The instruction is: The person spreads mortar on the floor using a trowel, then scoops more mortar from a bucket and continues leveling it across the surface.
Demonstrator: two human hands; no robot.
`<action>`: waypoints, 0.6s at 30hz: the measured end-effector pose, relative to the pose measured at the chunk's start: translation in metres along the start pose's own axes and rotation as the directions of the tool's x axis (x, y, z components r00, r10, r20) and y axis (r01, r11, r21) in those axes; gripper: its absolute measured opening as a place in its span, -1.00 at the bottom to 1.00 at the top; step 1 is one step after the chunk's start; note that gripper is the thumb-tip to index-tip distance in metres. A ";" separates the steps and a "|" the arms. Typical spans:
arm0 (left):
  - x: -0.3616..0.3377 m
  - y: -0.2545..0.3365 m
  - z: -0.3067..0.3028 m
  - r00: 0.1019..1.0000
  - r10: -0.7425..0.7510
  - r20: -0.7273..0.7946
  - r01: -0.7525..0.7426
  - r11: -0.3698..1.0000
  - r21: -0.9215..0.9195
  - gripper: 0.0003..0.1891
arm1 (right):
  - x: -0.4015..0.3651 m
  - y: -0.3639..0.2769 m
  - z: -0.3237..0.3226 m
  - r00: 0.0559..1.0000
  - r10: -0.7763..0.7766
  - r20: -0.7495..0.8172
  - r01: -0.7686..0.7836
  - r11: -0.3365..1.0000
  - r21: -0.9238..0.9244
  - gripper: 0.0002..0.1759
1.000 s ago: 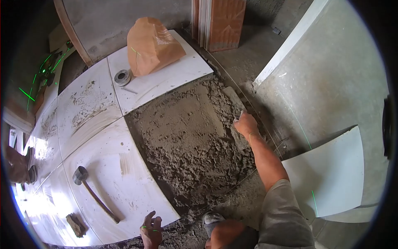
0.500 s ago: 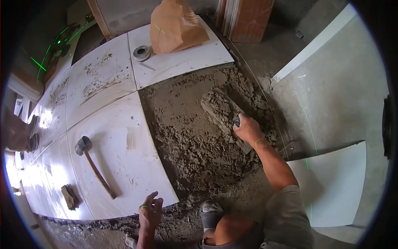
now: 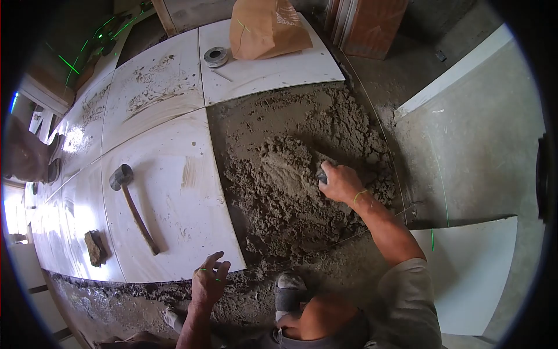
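right grip [image 3: 340, 181] is clenching trowel handle [image 3: 321, 175] on middle of mortar bed [image 3: 273, 186] | left grip [image 3: 210, 281] is hovering open off mortar bed's near corner

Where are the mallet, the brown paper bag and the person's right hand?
mallet [image 3: 138, 216], head view, middle of its wooden handle.
brown paper bag [image 3: 267, 26], head view, its front face.
right hand [image 3: 342, 183], head view, back of the hand, gripping a trowel handle [image 3: 321, 174].
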State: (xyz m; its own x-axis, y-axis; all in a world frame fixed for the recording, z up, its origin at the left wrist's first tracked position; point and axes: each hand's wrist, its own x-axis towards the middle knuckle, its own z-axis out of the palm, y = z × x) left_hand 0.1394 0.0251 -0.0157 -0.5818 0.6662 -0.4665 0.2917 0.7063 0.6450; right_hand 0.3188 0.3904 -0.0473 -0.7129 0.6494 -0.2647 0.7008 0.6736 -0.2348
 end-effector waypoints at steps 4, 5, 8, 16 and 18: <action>-0.002 -0.002 0.002 0.996 0.081 -0.025 -0.080 0.996 0.040 -0.62 | -0.015 -0.015 0.005 0.991 -0.132 0.033 0.131 0.991 0.008 -0.60; -0.002 -0.002 0.002 0.997 0.071 -0.031 -0.069 0.997 0.040 -0.62 | -0.019 -0.019 0.007 0.983 -0.180 0.042 0.180 0.984 0.003 -0.59; -0.004 -0.003 0.002 0.995 0.081 -0.055 -0.078 0.996 0.044 -0.62 | -0.024 -0.026 0.016 0.965 -0.259 0.041 0.258 0.966 0.022 -0.58; -0.009 -0.006 0.001 0.998 -0.056 -0.025 0.054 0.997 -0.054 -0.62 | -0.046 -0.034 0.018 0.925 -0.357 0.128 0.355 0.934 0.035 -0.60; -0.011 -0.005 0.000 0.999 -0.029 -0.039 0.028 0.999 -0.032 -0.63 | -0.059 -0.040 0.021 0.901 -0.401 0.164 0.405 0.914 0.006 -0.62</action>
State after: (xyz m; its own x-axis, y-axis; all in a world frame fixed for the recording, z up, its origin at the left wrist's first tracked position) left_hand 0.1444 0.0149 -0.0138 -0.6189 0.6359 -0.4611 0.2509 0.7164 0.6510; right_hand 0.3337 0.3183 -0.0416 -0.9191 0.2576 -0.2981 0.3520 0.8767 -0.3278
